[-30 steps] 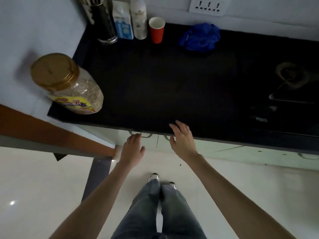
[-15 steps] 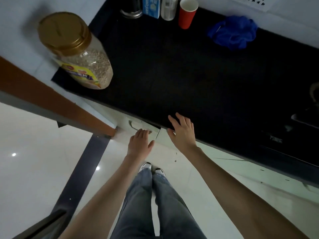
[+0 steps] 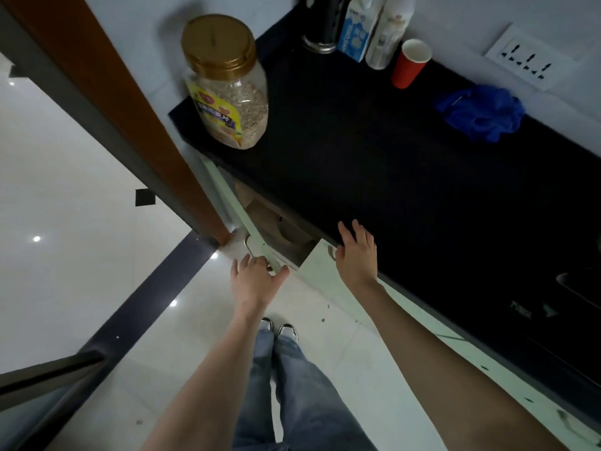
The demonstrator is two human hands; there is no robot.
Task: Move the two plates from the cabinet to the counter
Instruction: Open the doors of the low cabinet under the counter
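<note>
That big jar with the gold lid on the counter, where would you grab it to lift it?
Probably around the clear body just under the gold lid, coming from the front right. The jar stands upright at the counter's left corner, with wall close on its left and behind, so the open counter side is free. It looks too wide for one hand; two may be safer.

Both bare forearms were extended forward and down. The left hand (image 3: 255,281) was held palm down, fingers curled over an edge, thumb spread to the right. The right hand (image 3: 356,255) was held flat and open, fingers (image 3: 357,231) extended forward and slightly spread. The hands were kept apart.
</note>
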